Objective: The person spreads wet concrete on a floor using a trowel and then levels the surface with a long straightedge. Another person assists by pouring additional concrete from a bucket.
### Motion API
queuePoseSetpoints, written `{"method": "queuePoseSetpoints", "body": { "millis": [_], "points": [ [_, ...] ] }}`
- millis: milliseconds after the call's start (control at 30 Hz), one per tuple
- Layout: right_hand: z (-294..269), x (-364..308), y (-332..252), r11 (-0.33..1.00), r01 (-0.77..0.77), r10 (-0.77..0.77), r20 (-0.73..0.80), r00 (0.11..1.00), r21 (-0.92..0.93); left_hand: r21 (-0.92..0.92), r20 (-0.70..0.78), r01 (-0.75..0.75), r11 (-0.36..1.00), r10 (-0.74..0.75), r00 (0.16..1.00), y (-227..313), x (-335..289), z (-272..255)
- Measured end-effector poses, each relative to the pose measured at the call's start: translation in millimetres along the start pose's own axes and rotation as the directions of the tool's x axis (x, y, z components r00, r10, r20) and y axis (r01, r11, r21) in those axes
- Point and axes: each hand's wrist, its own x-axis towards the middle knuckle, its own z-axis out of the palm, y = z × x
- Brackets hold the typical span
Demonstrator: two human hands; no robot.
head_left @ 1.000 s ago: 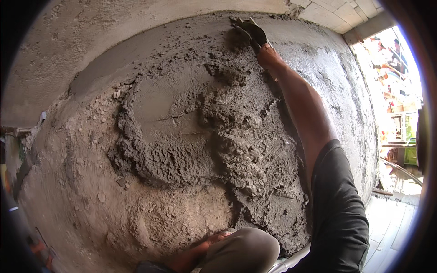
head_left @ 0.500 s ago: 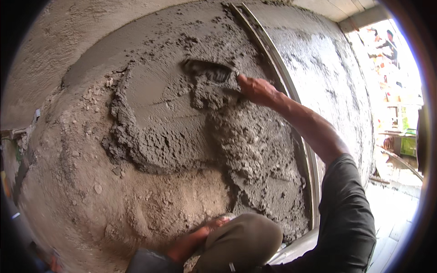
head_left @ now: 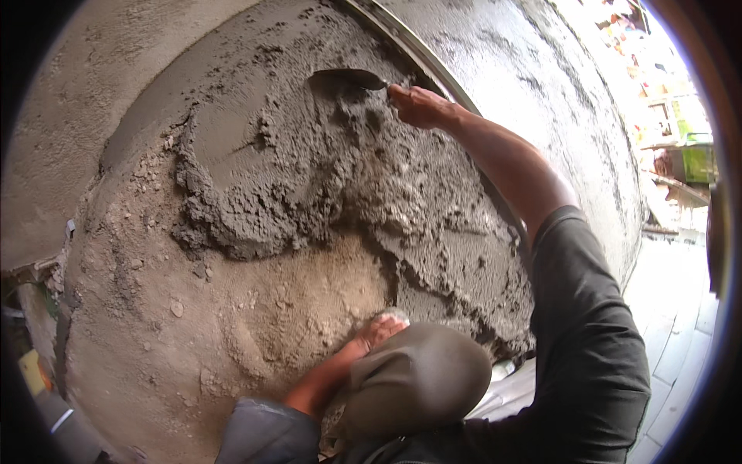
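My right hand (head_left: 421,106) is closed round the handle of a trowel (head_left: 352,78), whose dark blade lies against wet grey mortar (head_left: 301,166). The mortar is lumpy around the blade, with a smoother patch to its lower left. Low in the view, my left hand (head_left: 377,332) rests beside my bent knee (head_left: 421,379), its fingers curled at a small pale thing (head_left: 398,315) too unclear to name. The knee hides part of that hand. Bare brown, crumbly ground (head_left: 255,309) borders the mortar's ragged lower edge.
A long metal straightedge (head_left: 413,50) runs along the mortar's right side, partly behind my right arm. Beyond it is a smoother, shiny grey surface (head_left: 525,85). A rough wall (head_left: 93,116) rises at the left. Pale floor tiles (head_left: 672,332) lie at the right.
The view has shifted, and my left hand shows more fully. The trowel has moved across the mortar toward the straightedge; part of the formerly smooth patch now looks rough and lumpy.
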Motion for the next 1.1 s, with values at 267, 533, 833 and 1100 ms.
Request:
{"method": "queuePoseSetpoints", "body": {
  "millis": [267, 533, 833, 1100],
  "points": [
    [0.4, -177.9, -85.7, 0.96, -0.1, -0.023, 0.427, 0.904, 0.263, -0.318, -0.079, 0.033, 0.947, -0.061, 0.995, -21.1, -15.5, 5.5],
    [5.1, -230.7, -56.8, 0.877, -0.336, 0.269, 0.228, 0.936, 0.345, -0.588, 0.196, 0.241, 0.772, -0.153, 0.969, -17.7, 16.8, -69.8],
    [34.1, -378.1, -134.3, 0.936, -0.26, 0.203, 0.242, 0.949, 0.237, -0.409, 0.101, 0.071, 0.91, -0.032, 0.994, -21.6, 64.0, -156.7],
    [88.4, -428.0, -140.4, 0.653, -0.639, 0.691, 0.024, 0.722, 0.406, -0.438, 0.146, -0.045, 0.898, 0.12, 0.982, -19.3, 106.3, -184.7]
  ]
}}
